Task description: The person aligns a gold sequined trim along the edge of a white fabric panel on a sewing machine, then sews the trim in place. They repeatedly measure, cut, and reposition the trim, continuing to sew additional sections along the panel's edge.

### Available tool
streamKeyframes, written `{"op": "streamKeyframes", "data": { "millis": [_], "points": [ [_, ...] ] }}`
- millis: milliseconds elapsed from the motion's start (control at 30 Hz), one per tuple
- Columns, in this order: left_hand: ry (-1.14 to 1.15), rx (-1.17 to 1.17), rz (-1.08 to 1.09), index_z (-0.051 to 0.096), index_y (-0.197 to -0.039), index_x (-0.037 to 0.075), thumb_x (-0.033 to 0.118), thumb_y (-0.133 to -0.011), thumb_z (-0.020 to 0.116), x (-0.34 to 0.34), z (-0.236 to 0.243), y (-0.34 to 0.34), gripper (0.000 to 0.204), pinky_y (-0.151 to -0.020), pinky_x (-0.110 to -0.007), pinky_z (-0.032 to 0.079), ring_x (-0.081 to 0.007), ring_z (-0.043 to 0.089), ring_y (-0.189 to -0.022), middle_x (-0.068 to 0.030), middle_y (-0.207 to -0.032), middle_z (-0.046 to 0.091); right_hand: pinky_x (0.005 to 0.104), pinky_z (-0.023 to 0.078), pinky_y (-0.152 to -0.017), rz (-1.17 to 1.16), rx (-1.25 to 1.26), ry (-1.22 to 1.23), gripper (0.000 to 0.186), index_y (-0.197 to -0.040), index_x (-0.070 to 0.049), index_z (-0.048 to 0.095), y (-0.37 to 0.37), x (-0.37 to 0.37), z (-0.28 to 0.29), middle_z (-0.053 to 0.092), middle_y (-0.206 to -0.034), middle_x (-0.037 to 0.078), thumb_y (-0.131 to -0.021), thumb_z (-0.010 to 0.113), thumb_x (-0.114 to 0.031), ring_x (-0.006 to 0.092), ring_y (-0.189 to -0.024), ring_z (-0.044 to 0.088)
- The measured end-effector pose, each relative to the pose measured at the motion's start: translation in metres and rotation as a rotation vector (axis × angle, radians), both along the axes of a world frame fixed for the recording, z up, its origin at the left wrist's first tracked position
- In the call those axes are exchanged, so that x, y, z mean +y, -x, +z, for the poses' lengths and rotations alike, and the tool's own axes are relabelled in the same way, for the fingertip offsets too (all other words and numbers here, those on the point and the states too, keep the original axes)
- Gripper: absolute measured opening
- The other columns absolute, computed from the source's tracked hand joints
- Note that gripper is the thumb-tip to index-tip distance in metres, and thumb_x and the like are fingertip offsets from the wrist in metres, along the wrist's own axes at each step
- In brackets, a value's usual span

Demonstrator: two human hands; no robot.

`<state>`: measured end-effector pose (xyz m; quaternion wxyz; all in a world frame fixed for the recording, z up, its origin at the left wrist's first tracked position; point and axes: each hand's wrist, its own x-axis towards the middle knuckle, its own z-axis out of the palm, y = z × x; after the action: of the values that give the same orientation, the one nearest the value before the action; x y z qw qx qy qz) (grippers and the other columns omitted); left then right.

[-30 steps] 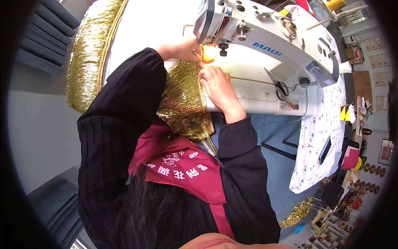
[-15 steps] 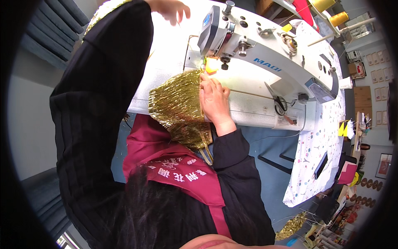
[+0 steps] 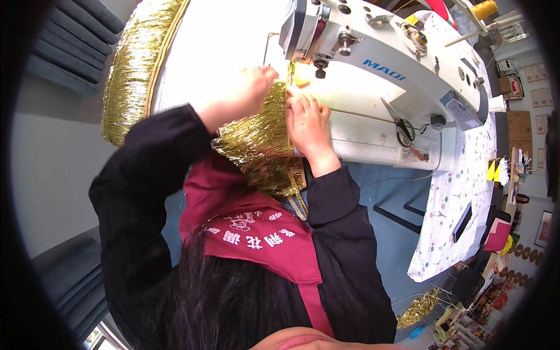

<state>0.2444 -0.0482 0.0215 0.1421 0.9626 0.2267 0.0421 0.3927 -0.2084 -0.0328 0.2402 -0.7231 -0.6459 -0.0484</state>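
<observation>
Gold metallic fringe trim [image 3: 256,131] lies on the bed of a white sewing machine [image 3: 373,55], just before the needle area, and hangs over the near edge toward my lap. My right hand [image 3: 309,125] presses on its banded edge, fingers bent together close to the presser foot. Over the left side of the fringe is my left hand [image 3: 236,99], its fingers curled together near the needle; whatever they hold is hidden in the glare. A thin bent metal rod [image 3: 268,46] stands beyond my left hand.
Another length of gold fringe [image 3: 131,70] drapes over the table's left side. Black-handled scissors [image 3: 403,131] lie on the machine bed to the right. A dark phone-like slab [image 3: 462,223] rests on the patterned tablecloth [image 3: 434,248]. More gold fringe [image 3: 417,309] lies low at the right.
My left hand has come back from the far left of the table to the fringe near the needle. My right hand stays on the fringe edge. The view has shifted slightly.
</observation>
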Motion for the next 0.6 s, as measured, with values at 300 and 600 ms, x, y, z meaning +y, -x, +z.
{"op": "streamKeyframes", "data": {
  "millis": [300, 600],
  "points": [
    [-0.205, -0.242, -0.077, 0.055, -0.132, 0.001, 0.002, -0.089, 0.057, -0.051, -0.024, 0.004, 0.043, -0.111, -0.041, 0.043, -0.0288, 0.055, -0.136, -0.0153, -0.145, 0.057, 0.0462, 0.041, -0.097, 0.005, -0.010, -0.068, 0.025, -0.117, -0.013, 0.060, -0.001, -0.001, -0.001, 0.063, -0.139, 0.003, -0.093, 0.063, -0.019, 0.0219, -0.129, 0.055],
    [-0.237, -0.234, -0.048, 0.056, -0.129, 0.002, 0.001, -0.084, 0.056, -0.059, -0.026, 0.002, 0.045, -0.113, -0.042, 0.040, -0.0287, 0.055, -0.136, -0.0158, -0.147, 0.057, 0.0464, 0.040, -0.098, 0.005, -0.012, -0.043, 0.026, -0.116, -0.011, 0.060, -0.001, -0.002, -0.003, 0.067, -0.130, 0.004, -0.092, 0.064, -0.021, 0.0222, -0.129, 0.056]
  ]
}}
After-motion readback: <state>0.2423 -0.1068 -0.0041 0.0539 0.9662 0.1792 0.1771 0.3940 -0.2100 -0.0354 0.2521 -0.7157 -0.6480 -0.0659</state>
